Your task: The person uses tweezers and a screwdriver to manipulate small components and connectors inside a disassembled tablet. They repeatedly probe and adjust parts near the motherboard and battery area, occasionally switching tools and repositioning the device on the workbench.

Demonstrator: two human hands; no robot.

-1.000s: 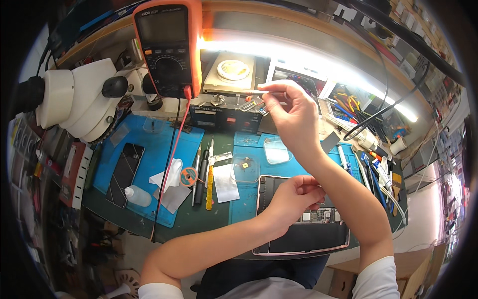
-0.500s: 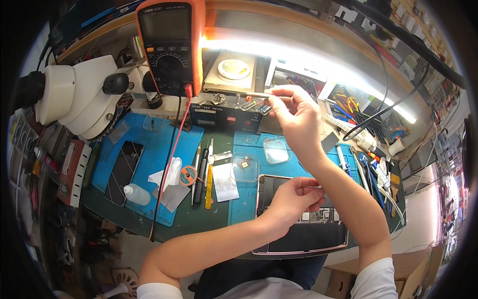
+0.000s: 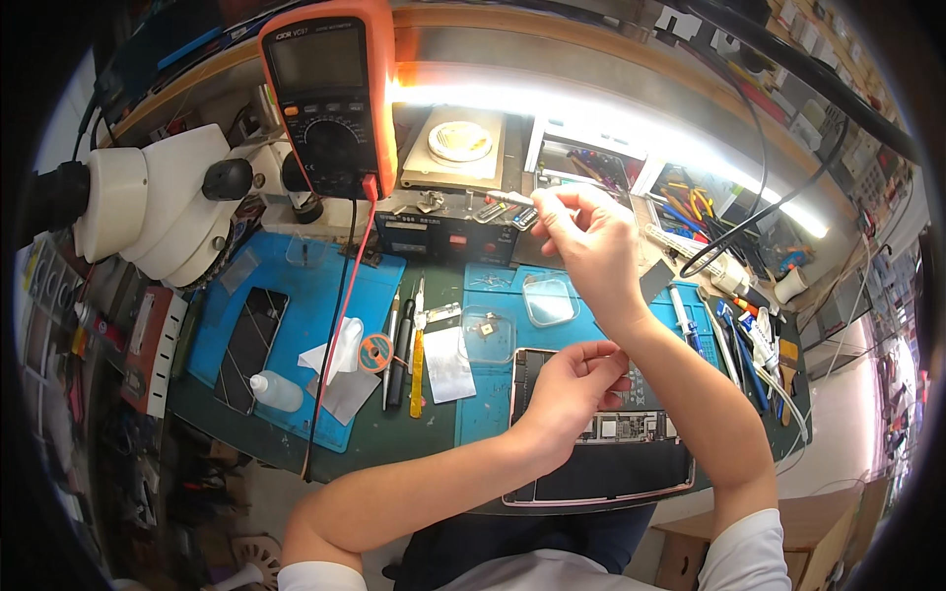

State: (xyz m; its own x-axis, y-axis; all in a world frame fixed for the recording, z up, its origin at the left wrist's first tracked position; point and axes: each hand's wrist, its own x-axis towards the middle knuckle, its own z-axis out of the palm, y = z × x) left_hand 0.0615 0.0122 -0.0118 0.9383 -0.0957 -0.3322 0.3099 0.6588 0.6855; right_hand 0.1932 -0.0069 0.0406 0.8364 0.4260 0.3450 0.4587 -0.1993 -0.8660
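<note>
An opened tablet [image 3: 601, 468] with a pinkish rim lies at the front of the bench, its dark batteries and a strip of circuit board exposed. Over its upper part is my left hand [image 3: 572, 396], thumb and fingers pinched together; whatever is between them I cannot make out. My right hand [image 3: 591, 236] is raised farther back and grips a slim, metallic, pen-shaped tool [image 3: 510, 198], which points left. Behind that tool, small dark parts [image 3: 525, 218] rest on a black box-shaped device [image 3: 448, 237]. The right forearm hides some of the tablet's upper right.
A multimeter [image 3: 330, 108] stands tall at the back, its leads hanging across the bench. A white microscope [image 3: 177, 197] is at left. Clear plastic boxes [image 3: 550, 299], a bottle [image 3: 276, 391], a solder-like spool [image 3: 375, 353] and hand tools [image 3: 418, 364] lie on the blue mats [image 3: 325, 419].
The pen-shaped tool has tilted, its left end now higher than the end in my fingers. My right hand has shifted slightly; my left hand stays pinched above the tablet.
</note>
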